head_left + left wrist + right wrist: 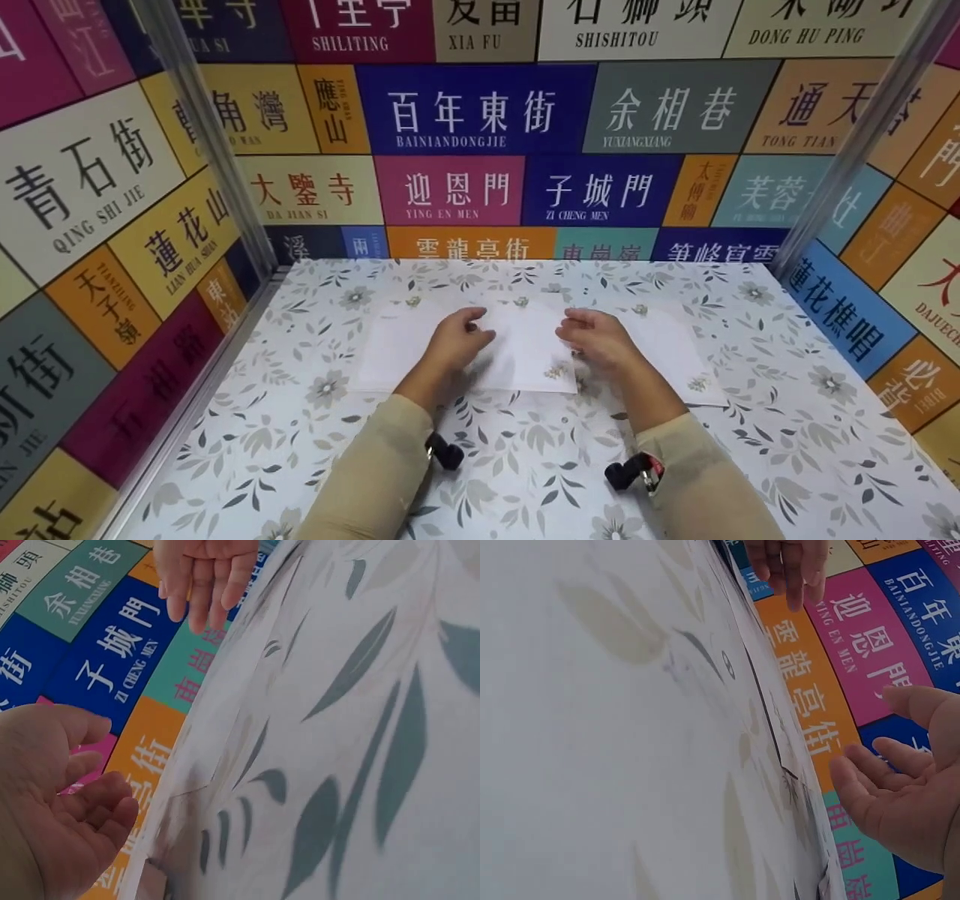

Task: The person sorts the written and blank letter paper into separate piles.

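Observation:
White paper sheets (525,341) with small printed flowers lie side by side on a flower-patterned tabletop. Above the boundary of the left and middle sheets is my left hand (459,339), its fingers loosely bent and nothing in them. My right hand (598,339) is over the right part of the sheets, also bare of any object. The two palms face each other with a gap between. In the left wrist view the left hand (64,799) appears raised off the table. The right hand (904,765) looks the same in the right wrist view.
Behind the table (262,420) stands a wall (480,112) of coloured panels with Chinese place names. Similar panels rise on the left and right, with metal posts (217,135) at the corners. Each wrist carries a small black camera (448,452) on a beige sleeve (367,465).

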`<state>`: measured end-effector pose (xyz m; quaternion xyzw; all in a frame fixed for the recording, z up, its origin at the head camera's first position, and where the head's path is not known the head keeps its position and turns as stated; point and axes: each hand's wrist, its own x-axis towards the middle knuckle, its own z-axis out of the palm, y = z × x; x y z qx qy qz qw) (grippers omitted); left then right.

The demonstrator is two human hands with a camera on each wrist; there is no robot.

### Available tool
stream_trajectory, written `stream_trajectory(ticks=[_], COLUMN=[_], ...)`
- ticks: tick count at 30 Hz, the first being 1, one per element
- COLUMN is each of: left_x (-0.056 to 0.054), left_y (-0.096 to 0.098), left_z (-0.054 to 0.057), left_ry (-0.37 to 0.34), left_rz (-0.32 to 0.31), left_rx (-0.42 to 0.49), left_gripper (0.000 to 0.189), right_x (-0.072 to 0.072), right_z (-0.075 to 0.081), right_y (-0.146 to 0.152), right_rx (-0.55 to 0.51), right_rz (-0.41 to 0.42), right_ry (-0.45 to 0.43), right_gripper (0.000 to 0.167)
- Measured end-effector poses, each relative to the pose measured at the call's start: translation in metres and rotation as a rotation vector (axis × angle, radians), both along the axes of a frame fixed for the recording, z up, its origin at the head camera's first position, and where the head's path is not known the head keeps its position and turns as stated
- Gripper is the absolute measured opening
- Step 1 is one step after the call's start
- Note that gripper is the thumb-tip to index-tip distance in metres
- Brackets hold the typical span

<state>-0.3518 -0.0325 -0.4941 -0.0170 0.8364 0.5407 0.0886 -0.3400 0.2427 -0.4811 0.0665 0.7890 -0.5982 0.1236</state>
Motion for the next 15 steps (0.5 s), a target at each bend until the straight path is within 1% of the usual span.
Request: stream_trajectory(ticks=[2, 4, 8, 12, 15], left_x=[0.000, 0.002, 0.007, 0.013, 0.015], left_y=[0.004, 0.006, 0.006, 0.006, 0.004], left_z=[-0.001, -0.002, -0.004, -0.007, -0.010], left_ry=[0.050, 0.087, 0.143, 0.221, 0.237], left_rz=[-0.047, -0.094, -0.194, -0.318, -0.389], left_rx=[-0.063, -0.107, -0.177, -0.284, -0.368], left_gripper=[0.061, 0.064, 0.071, 0.079, 0.081], right_x=[0.000, 0.001, 0.004, 0.006, 0.008], right_z=[-0.001, -0.002, -0.005, -0.008, -0.011], right_y=[0.002, 0.004, 0.005, 0.007, 0.008], right_rx=[0.089, 0.163, 0.283, 0.416, 0.491], right_rz=[0.035, 0.062, 0.116, 0.213, 0.291], right_ry=[0.053, 0.082, 0.094, 0.129, 0.156], right_gripper=[0.073, 0.075, 0.079, 0.079, 0.080])
